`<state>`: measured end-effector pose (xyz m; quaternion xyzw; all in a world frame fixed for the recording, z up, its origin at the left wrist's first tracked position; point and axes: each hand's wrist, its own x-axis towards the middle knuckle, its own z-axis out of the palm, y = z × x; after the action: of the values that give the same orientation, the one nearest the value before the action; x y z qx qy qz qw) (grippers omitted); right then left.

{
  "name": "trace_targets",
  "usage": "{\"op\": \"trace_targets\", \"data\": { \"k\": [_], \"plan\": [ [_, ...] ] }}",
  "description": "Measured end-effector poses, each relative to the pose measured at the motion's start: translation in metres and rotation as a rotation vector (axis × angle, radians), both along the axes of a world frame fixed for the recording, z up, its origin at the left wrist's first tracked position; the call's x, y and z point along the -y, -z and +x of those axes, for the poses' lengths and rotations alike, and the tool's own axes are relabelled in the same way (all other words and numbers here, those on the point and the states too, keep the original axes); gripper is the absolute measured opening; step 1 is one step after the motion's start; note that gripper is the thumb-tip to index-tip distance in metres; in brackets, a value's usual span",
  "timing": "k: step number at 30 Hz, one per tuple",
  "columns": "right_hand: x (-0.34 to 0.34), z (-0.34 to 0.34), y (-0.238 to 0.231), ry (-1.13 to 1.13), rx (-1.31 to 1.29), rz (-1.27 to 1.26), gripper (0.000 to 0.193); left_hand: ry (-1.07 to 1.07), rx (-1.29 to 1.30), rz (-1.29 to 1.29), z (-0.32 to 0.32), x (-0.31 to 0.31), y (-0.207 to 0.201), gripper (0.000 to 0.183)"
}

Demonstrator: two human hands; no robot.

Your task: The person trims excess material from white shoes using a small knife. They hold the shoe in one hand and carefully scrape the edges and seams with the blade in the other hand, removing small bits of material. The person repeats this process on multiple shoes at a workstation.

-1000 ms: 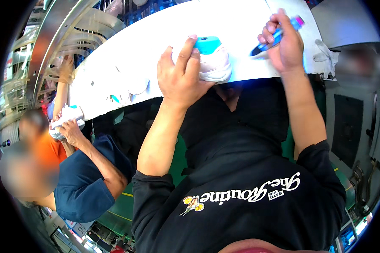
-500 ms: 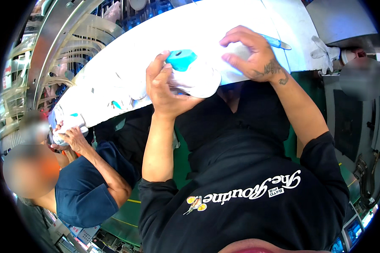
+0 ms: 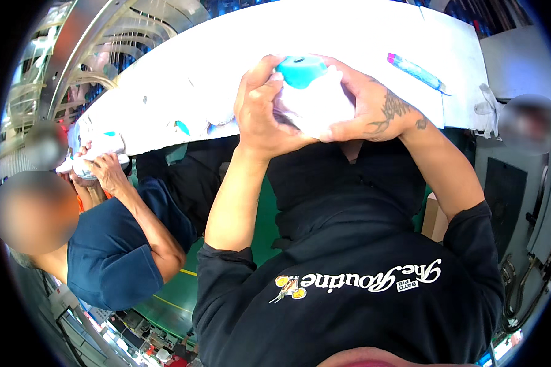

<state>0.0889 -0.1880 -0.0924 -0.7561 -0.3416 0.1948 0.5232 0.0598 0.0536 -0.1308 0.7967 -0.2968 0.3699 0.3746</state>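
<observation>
Between my two hands sits a white, rounded shoe (image 3: 317, 113) with a turquoise last (image 3: 301, 71) showing at its top, a dark hole in it. My left hand (image 3: 260, 110) wraps the left side, its thumb and fingers pressing the last and the white surface. My right hand (image 3: 373, 107) grips the right side, partly hiding it. The shoe is held above the near edge of the white table (image 3: 226, 61). Its underside is hidden.
A slim blue tool (image 3: 417, 72) with a pink end lies right on the table. A pale glove (image 3: 487, 110) hangs at its right end. At left, a co-worker (image 3: 125, 238) holds a white and turquoise piece (image 3: 107, 144). Curved clear tubes (image 3: 113, 52) stand beyond the table.
My right hand has come down and left onto the shoe, which it was apart from before. The shoe, in my left hand throughout, sits slightly further right and higher in view.
</observation>
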Motion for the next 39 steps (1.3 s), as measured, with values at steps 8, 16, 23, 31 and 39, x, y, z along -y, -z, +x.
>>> {"op": "trace_targets", "data": {
  "k": [8, 16, 23, 31, 39],
  "plan": [
    [0.015, -0.018, 0.002, 0.286, -0.278, -0.019, 0.093, -0.165, -0.010, 0.174, -0.004, 0.037, -0.004, 0.067],
    [0.005, -0.036, 0.013, 0.533, -0.175, -0.077, 0.080, -0.221, -0.013, 0.392, -0.006, 0.051, -0.011, 0.064],
    [0.013, -0.033, 0.012, 0.469, 0.084, -0.149, 0.082, -0.063, -0.031, 0.233, 0.006, 0.037, -0.018, 0.078],
    [0.043, -0.044, -0.008, 0.130, 0.225, 0.199, 0.134, 0.563, -0.365, -0.096, -0.008, 0.044, -0.028, 0.127],
    [0.001, -0.068, -0.004, 0.149, 0.189, 0.235, 0.134, 0.706, -0.793, -0.629, -0.047, 0.040, -0.041, 0.126]
  ]
}}
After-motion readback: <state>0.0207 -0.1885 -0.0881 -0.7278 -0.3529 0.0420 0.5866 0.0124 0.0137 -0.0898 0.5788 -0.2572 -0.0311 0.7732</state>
